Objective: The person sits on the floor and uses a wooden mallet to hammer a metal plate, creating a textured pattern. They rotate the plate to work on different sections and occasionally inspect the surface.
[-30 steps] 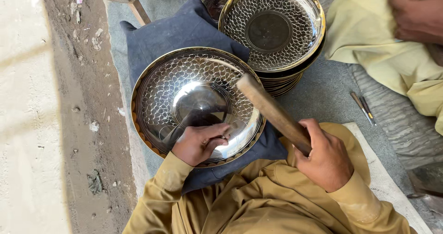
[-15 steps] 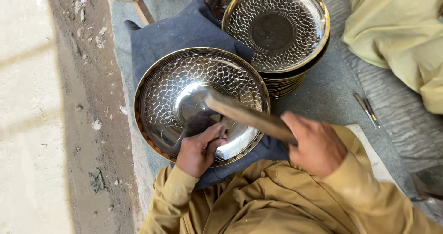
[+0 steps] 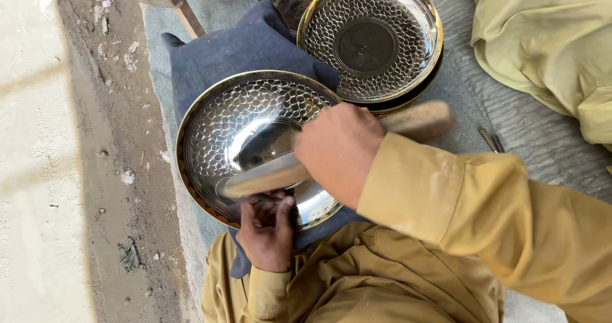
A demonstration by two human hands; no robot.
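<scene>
One hammered metal plate, likely stiff, slippery, best gripped at rim, lies on blue cloth; left hand pinches its near edge, right hand clenches wooden mallet.

Right hand gripping mallet over tray

The one camera sits on my head, looking steeply down and close onto my lap, my hands and the ground just in front of me.
</scene>
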